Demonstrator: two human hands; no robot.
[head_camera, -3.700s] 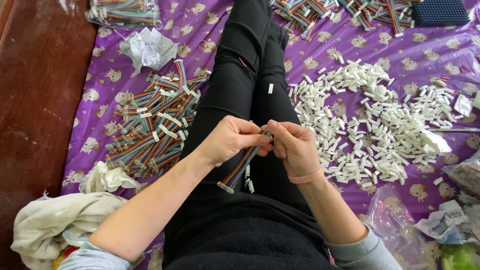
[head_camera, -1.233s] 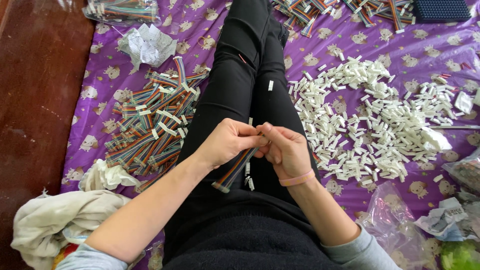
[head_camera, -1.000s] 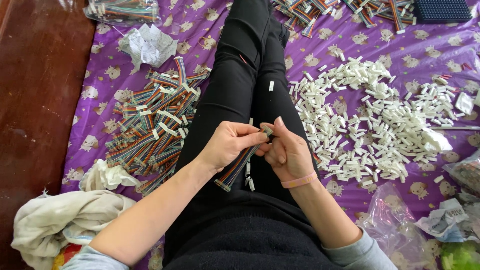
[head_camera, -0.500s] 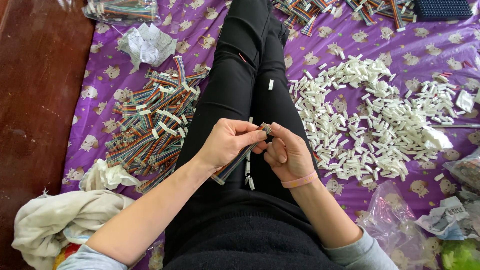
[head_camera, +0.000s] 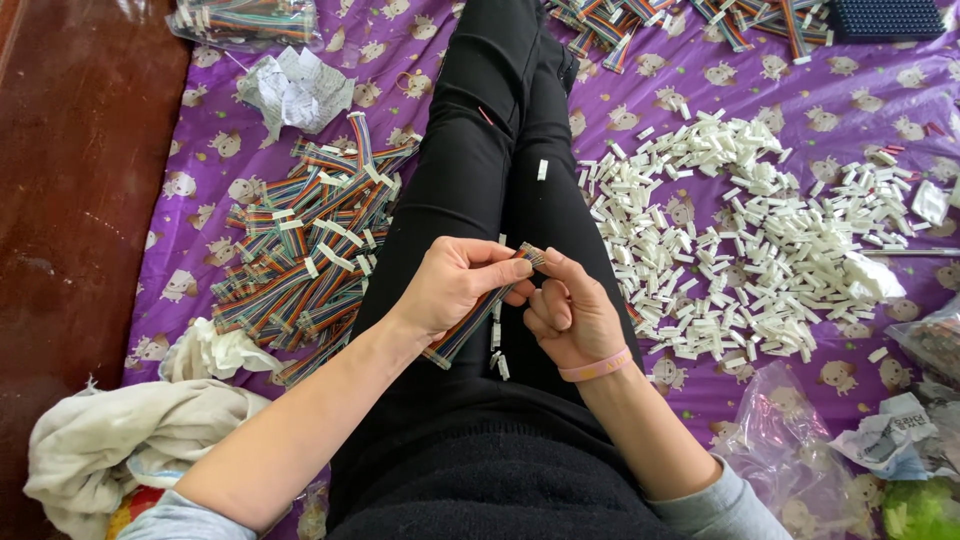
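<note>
My left hand (head_camera: 455, 285) and my right hand (head_camera: 568, 312) meet above my black-trousered lap. Both pinch the upper end of a short multicoloured ribbon cable (head_camera: 470, 325) that hangs down and to the left under my left palm. My right fingertips press at the cable's tip, where a small white connector seems to sit, mostly hidden. A pink band circles my right wrist. A few white connectors (head_camera: 499, 358) lie on my lap just below the hands.
A heap of ribbon cables (head_camera: 305, 255) lies left of my legs on the purple patterned sheet (head_camera: 690, 400). Many loose white connectors (head_camera: 770, 230) spread to the right. Crumpled paper (head_camera: 293, 88), cloth (head_camera: 130, 440), plastic bags (head_camera: 900, 430) and more cables (head_camera: 640, 20) surround them; dark wooden floor (head_camera: 70, 200) at left.
My hands stayed over my lap on the same cable. Its hanging end swung slightly, and my right fingers shifted at its tip.
</note>
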